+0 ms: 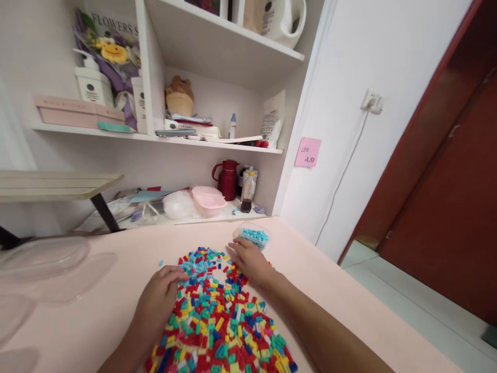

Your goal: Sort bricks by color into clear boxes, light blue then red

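Note:
A big heap of small plastic bricks (225, 321) in red, yellow, blue, green and light blue lies on the pale pink table (349, 311). Light blue ones gather at its far end (200, 261). My left hand (161, 295) rests on the heap's left side, fingers curled down onto the bricks. My right hand (248, 261) lies at the heap's far right edge, fingers bent over the bricks. Just beyond it stands a small clear container (254, 237) holding light blue bricks. I cannot see what, if anything, either hand has picked up.
Clear plastic lids and trays (42, 264) lie on the table's left. Behind are white shelves (217, 145) with a red jug (228, 178), a pink box (207, 201), bottles and a bouquet. The table edge runs down the right, with floor and a red door (446, 207) beyond.

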Demonstrator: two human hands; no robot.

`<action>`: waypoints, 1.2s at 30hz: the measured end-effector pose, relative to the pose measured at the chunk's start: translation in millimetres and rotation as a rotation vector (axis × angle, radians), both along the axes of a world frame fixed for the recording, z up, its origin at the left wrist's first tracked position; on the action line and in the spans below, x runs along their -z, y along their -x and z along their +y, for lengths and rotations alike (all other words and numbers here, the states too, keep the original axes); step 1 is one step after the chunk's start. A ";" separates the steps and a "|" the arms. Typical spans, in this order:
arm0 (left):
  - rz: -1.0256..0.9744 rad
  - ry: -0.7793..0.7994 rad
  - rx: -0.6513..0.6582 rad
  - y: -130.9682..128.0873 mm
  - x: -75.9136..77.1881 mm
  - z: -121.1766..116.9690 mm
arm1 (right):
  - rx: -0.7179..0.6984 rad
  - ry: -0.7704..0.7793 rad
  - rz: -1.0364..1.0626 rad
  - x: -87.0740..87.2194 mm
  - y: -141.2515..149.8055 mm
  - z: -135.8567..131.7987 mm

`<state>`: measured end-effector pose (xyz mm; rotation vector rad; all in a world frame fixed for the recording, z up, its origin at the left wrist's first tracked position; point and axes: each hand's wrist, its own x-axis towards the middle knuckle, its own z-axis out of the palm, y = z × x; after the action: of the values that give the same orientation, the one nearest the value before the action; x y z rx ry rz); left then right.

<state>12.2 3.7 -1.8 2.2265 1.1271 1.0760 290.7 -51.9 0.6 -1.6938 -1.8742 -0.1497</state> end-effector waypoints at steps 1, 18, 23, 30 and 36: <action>-0.002 0.001 0.007 -0.1 -0.1 -0.5 | 0.014 0.024 -0.021 4.7 -0.2 0.5; -0.031 0.042 0.021 -1.0 0.4 -5.1 | -0.055 -0.045 0.222 4.3 -2.3 3.2; -0.030 0.042 0.021 -1.4 4.2 -3.6 | 0.033 0.100 -0.027 7.8 4.2 4.3; -0.018 0.039 0.027 -0.9 7.3 -1.5 | 0.132 0.148 -0.036 1.5 6.5 6.6; -0.005 0.030 0.031 0.0 7.9 -1.0 | 0.158 0.124 0.085 1.9 5.0 5.9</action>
<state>12.3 2.7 -9.7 2.2097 1.0960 1.0441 285.7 -46.0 -1.3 -1.9024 -1.7189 -0.0237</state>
